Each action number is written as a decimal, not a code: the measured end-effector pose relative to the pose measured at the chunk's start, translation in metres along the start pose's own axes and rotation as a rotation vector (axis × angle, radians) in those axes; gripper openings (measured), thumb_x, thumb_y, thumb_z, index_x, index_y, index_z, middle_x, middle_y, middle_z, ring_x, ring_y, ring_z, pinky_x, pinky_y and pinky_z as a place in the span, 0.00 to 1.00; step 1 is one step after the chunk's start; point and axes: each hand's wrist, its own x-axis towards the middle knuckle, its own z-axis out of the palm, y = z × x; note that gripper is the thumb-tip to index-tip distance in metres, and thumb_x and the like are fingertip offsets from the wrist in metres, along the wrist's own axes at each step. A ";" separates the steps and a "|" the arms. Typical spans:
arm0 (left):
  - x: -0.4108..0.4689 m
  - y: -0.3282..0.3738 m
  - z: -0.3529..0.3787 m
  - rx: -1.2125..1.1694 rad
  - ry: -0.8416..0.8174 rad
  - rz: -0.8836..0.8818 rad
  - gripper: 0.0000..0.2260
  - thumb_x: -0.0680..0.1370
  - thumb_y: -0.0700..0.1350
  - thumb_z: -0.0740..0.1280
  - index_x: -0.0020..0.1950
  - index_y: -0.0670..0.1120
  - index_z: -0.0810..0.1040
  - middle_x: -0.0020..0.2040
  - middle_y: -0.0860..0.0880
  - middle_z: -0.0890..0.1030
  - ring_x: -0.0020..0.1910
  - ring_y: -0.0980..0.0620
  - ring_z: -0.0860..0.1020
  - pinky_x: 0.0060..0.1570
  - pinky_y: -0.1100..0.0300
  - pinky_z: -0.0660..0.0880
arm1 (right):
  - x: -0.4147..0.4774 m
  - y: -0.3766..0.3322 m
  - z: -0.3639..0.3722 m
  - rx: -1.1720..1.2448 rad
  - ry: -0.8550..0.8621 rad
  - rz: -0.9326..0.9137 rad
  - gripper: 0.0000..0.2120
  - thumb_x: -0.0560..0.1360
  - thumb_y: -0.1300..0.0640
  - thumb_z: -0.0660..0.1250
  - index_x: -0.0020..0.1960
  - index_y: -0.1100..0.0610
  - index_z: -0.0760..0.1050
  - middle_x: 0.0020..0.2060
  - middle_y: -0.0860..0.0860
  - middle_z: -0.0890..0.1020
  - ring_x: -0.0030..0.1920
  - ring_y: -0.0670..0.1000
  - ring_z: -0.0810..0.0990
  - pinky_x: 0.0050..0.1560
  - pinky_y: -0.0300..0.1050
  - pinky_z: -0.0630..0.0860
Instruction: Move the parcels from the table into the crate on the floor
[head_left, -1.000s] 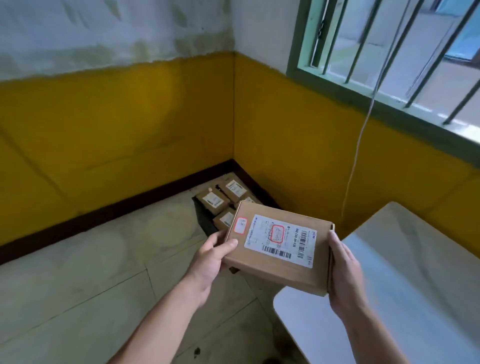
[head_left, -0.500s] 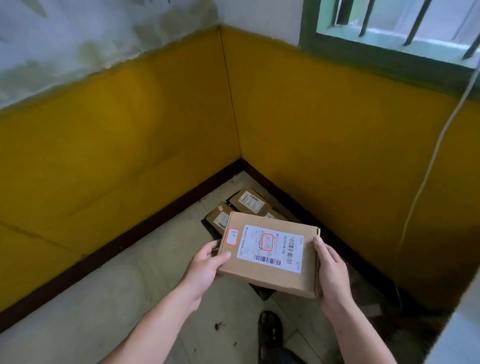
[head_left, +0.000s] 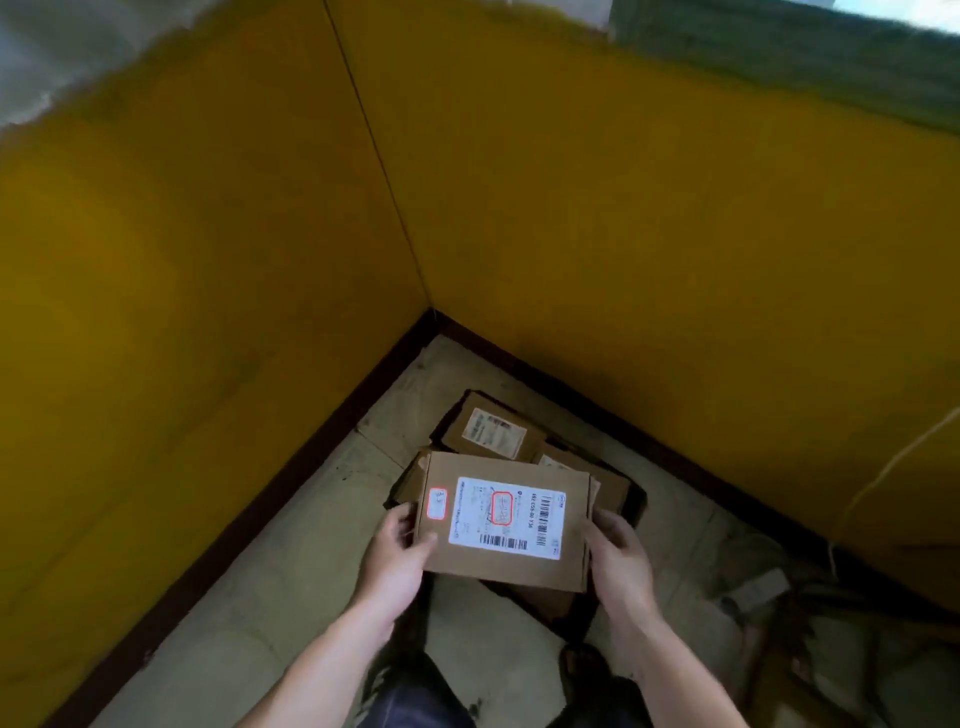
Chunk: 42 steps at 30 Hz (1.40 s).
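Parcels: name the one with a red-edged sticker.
The held parcel, between left hand and right hand over the crate; the far parcel shows only a white label.

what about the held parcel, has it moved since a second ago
Yes. The parcel, held between left hand and right hand, has moved toward the wall corner and hangs over the crate, covering most of it.
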 end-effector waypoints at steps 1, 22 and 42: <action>0.023 0.001 -0.006 0.024 -0.019 0.006 0.17 0.80 0.40 0.67 0.67 0.50 0.71 0.62 0.49 0.79 0.54 0.53 0.76 0.46 0.63 0.71 | 0.005 0.001 0.018 0.011 0.033 0.006 0.10 0.78 0.54 0.67 0.59 0.49 0.78 0.51 0.47 0.84 0.52 0.49 0.82 0.50 0.46 0.80; 0.370 -0.031 0.033 0.359 -0.425 0.012 0.09 0.79 0.51 0.67 0.58 0.55 0.82 0.49 0.55 0.85 0.44 0.57 0.84 0.33 0.66 0.75 | 0.242 0.085 0.194 0.012 0.185 0.182 0.04 0.78 0.54 0.66 0.49 0.47 0.79 0.49 0.47 0.83 0.45 0.44 0.80 0.39 0.35 0.74; 0.371 -0.027 0.068 0.364 -0.296 0.024 0.14 0.77 0.48 0.68 0.63 0.53 0.77 0.56 0.58 0.76 0.36 0.61 0.78 0.30 0.68 0.72 | 0.233 0.114 0.151 0.058 0.196 0.229 0.19 0.79 0.58 0.64 0.70 0.53 0.73 0.64 0.47 0.75 0.59 0.47 0.73 0.57 0.38 0.67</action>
